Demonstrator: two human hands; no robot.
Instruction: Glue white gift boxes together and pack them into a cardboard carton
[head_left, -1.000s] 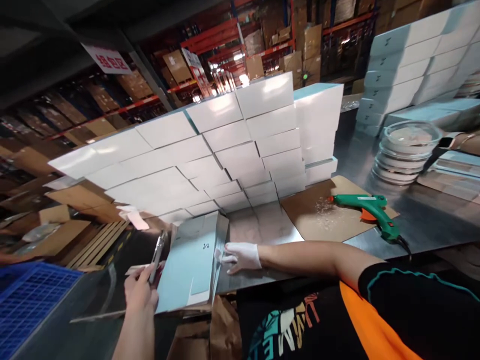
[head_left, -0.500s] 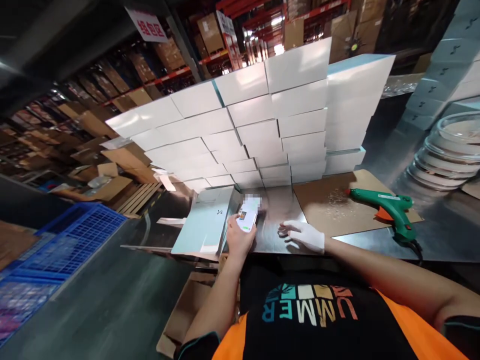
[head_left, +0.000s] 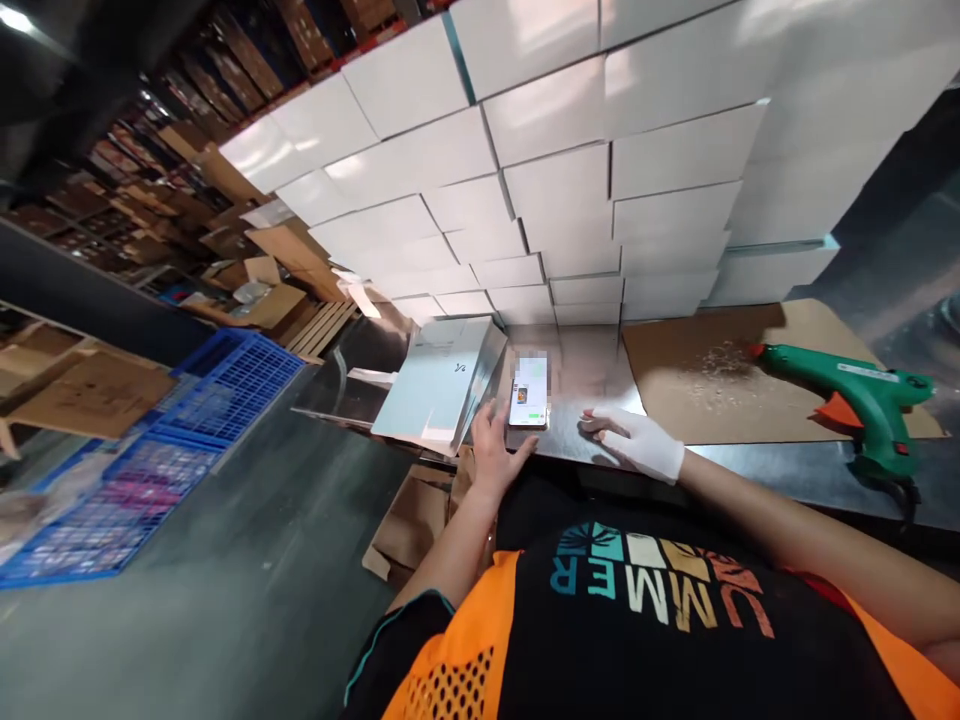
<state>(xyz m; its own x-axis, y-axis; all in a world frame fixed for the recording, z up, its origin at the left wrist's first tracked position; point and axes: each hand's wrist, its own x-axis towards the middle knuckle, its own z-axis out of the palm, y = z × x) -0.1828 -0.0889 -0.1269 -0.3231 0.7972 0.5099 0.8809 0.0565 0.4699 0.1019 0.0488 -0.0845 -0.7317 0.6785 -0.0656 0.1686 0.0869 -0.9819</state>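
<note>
A lit smartphone (head_left: 529, 400) lies on the metal table, part of its screen blurred out. My bare left hand (head_left: 498, 452) is just below and left of it, fingers apart, holding nothing. On its other side lies a pale blue box or stack of flat boxes (head_left: 435, 380), close to my fingertips. My right hand (head_left: 639, 441), in a white glove, rests at the table's front edge with loosely bent fingers apart and nothing visible in them.
White boxes (head_left: 555, 200) form a tall wall behind the phone. To the right, a green glue gun (head_left: 862, 390) lies on a cardboard sheet (head_left: 675, 400) with dried glue bits. Blue crates (head_left: 165, 470) stand on the floor at left; an open carton (head_left: 409, 520) is below the table.
My left hand has let go of the phone and drawn back toward me; the phone now lies on the table. The view has tipped downward. My right hand stays by the edge.
</note>
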